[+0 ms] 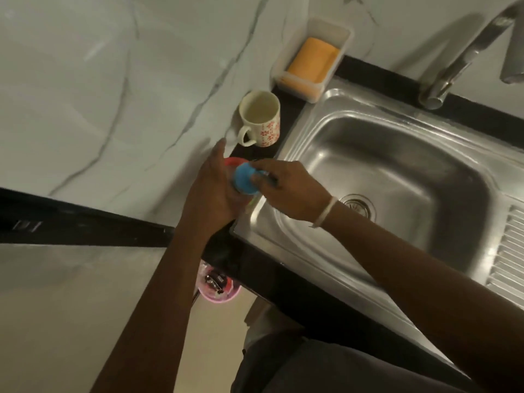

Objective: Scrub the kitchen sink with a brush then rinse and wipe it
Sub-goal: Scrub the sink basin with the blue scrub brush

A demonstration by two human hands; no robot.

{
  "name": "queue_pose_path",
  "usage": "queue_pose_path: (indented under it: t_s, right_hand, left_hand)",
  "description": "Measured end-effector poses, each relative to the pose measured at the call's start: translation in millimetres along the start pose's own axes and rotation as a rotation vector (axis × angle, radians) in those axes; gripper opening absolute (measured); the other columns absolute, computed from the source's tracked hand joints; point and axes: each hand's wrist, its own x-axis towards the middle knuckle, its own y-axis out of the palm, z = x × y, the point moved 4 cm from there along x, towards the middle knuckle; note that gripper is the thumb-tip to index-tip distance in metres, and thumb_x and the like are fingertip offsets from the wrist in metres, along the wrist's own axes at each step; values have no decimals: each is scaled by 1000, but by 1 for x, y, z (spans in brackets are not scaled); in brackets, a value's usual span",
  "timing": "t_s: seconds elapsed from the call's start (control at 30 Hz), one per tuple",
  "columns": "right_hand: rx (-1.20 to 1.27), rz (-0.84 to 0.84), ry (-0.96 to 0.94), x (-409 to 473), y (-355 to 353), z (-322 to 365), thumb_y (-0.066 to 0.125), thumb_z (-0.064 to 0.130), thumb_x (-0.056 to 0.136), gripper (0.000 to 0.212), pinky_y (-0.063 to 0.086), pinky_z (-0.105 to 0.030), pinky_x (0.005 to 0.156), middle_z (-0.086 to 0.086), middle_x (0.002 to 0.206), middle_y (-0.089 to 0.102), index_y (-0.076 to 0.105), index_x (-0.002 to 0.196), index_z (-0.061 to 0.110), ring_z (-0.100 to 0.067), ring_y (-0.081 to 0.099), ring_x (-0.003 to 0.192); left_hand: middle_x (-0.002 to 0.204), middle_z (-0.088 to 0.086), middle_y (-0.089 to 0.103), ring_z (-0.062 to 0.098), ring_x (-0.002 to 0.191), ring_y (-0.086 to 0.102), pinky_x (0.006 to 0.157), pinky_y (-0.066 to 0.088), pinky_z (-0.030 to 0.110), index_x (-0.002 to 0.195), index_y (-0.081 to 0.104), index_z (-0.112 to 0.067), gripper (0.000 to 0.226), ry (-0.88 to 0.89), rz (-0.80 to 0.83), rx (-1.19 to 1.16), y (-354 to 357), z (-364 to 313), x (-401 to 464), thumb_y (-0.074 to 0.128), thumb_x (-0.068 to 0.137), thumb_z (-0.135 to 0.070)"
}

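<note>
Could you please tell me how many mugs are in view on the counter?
1: a cream mug with red flowers stands on the dark counter left of the sink. Others may lie out of frame.

Sink [334,129] brushed steel; counter [286,282] glossy black.

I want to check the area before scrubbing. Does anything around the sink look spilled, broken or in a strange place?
Nothing looks spilled or broken. The mug stands upright on the counter left of the sink, and the orange sponge lies in its white tray. Both hands hold a blue scrubber over a red-rimmed container.
</note>
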Motion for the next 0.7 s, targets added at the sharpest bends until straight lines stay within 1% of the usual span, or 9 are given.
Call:
queue_pose_path:
  t_s: [0.07,0.17,0.2,0.27,0.3,0.37,0.5,0.6,0.7]
  right_hand:
    - [-91,108,-27,15,22,13,50,24,99,34,57,-36,81,-11,105,71,62,126,9,-21,68,86]
    - [-381,258,-3,31,41,19,48,21,98,41,51,-35,84,-8,120,62,52,138,15,-27,61,102]
    - [-421,272,9,33,42,19,50,20,97,36,49,-32,77,-3,111,60,54,133,17,-24,58,96]
    - [-421,303,41,35,43,21,54,20,97,5,39,-20,59,10,81,51,56,100,22,-15,52,76]
    - [-413,301,28,37,45,23,55,20,96,8,36,-17,55,13,72,45,52,91,24,-12,51,70]
    - [-392,290,-5,39,44,26,56,19,96,6,43,-21,58,10,69,47,57,89,19,-11,50,65]
    - [-161,75,6,33,21,20,52,22,99,25,57,-34,78,-4,91,69,69,112,8,-17,65,77]
    - [53,-179,81,6,-16,-9,52,23,102,27,50,-18,60,-2,86,67,65,123,11,-5,59,61]
    - [289,-375,328,-29,-37,-70,48,33,103,31,42,-21,46,3,75,61,58,126,15,-2,51,48]
  left_hand:
    - [151,5,36,21,136,41,112,36,38,153,11,-18,107,-1,37,-12,2,5,1,82,74,-34]
    - [142,7,48,22,126,52,107,41,38,154,8,-16,118,10,60,-35,3,13,3,88,67,-28]
    - [138,6,52,21,121,55,104,45,39,154,6,-17,121,12,53,-48,3,14,3,89,66,-27]
    - [132,4,56,17,113,58,97,48,34,154,5,-21,118,-17,50,-82,3,18,6,87,69,-24]
    - [130,2,56,17,112,58,94,47,30,153,6,-23,115,-30,49,-86,3,19,9,86,71,-23]
    - [127,-2,57,20,114,59,94,45,30,152,6,-24,115,-46,68,-45,3,20,11,86,70,-28]
    - [125,-6,53,12,104,54,88,47,33,153,8,-29,123,-45,29,-97,-3,14,9,90,61,-30]
    - [126,-6,52,17,115,54,96,45,38,152,12,-21,116,19,36,-1,-5,9,6,88,65,-35]
    - [143,7,44,29,128,46,98,43,43,151,16,-21,125,21,75,121,-4,13,9,91,54,-46]
